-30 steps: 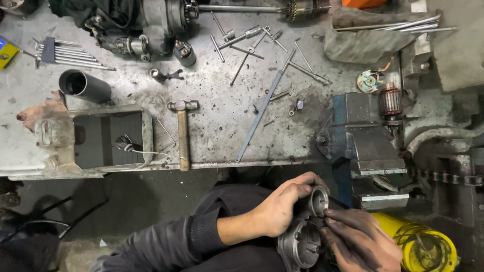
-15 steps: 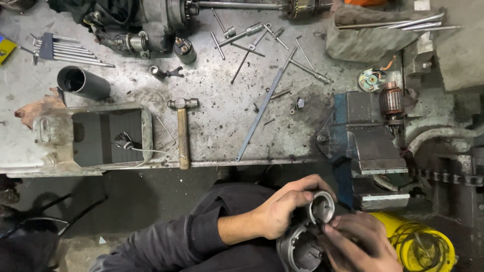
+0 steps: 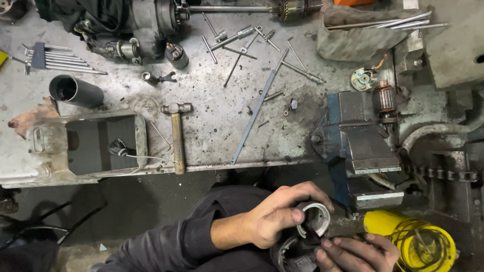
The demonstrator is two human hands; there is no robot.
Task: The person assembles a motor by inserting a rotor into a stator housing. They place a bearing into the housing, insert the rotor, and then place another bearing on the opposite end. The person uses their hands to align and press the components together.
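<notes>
At the near edge of the head view, below the workbench (image 3: 212, 116), both hands work close together. The left hand (image 3: 280, 219) reaches in from the left on a dark-sleeved forearm, palm turned down. Its fingers curl over the far side of a metal ring (image 3: 316, 219) and the thumb presses on the ring's near-left rim, so the hand is closed around the ring. The right hand (image 3: 353, 252) lies at the bottom edge, partly cut off by the frame, with grimy fingertips bent toward the left. They touch the rim of a round motor housing (image 3: 290, 254); how firmly this hand grips cannot be told.

The ring is short, cylindrical, grey and open through the centre, with a bright inner wall. It sits just above the housing, tilted slightly toward the right. The housing is dark, dirty and hollow.

On the bench farther away lie a hammer (image 3: 176, 133), a blue vise (image 3: 355, 143) at the right and a black tube (image 3: 75, 90) at the left.
</notes>
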